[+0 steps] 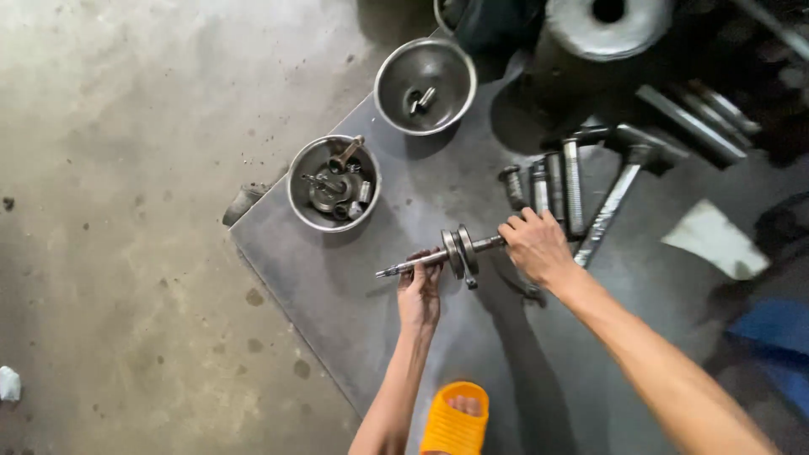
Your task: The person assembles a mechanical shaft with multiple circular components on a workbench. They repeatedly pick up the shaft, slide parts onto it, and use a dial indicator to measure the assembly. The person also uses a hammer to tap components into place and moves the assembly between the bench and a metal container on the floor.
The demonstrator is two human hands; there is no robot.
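Both hands hold a metal crankshaft (455, 251) level above a dark metal sheet (354, 286) on the concrete floor (126, 168). The left hand (419, 291) has its grip pressed around the thin shaft just left of the round webs; the right hand (533, 244) has its grip wrapped around the other shaft end. Beyond lie two steel bowls, the near bowl (334, 182) full of small parts, the far bowl (425, 86) nearly bare. A row of metal tools (556, 190) lies beside the right hand. An orange sandal (455, 421) shows below.
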